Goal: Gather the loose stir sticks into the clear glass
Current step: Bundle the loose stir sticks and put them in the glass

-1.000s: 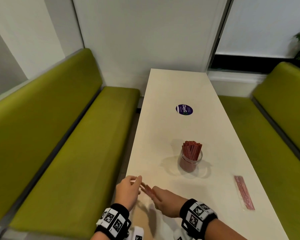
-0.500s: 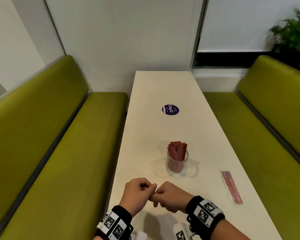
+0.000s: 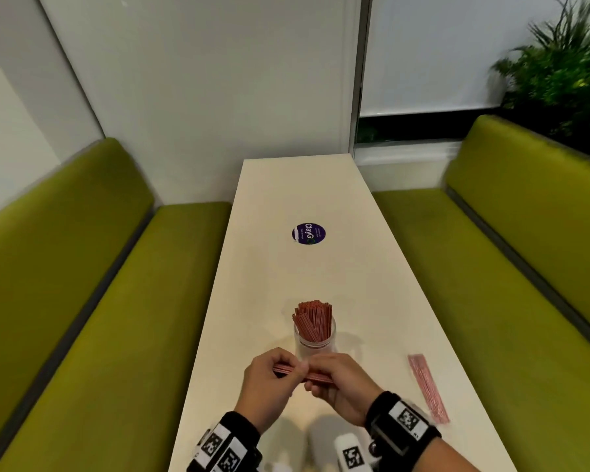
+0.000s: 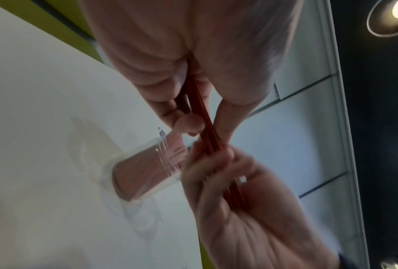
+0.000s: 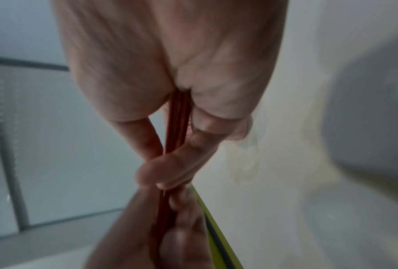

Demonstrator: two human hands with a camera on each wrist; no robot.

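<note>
A small bundle of red stir sticks (image 3: 288, 369) lies level between my two hands, just in front of the clear glass (image 3: 314, 345). My left hand (image 3: 276, 373) pinches the bundle's left part and my right hand (image 3: 324, 378) grips its right part. The glass stands on the white table (image 3: 286, 185), packed with upright red sticks (image 3: 312, 320). In the left wrist view the bundle (image 4: 201, 125) runs from my left hand (image 4: 193, 112) into the right one, with the glass (image 4: 147, 171) behind. The right wrist view shows the bundle (image 5: 176, 123) gripped by my right hand (image 5: 170, 145).
A pink packet of sticks (image 3: 427, 386) lies on the table to the right of my hands. A round purple sticker (image 3: 308, 233) sits further up the table. Green benches (image 3: 92, 318) flank both long sides, and a plant (image 3: 566, 76) stands at the far right.
Both hands have lifted off the near table edge and moved towards the glass with the bundle held between them. The head view has swung right and up.
</note>
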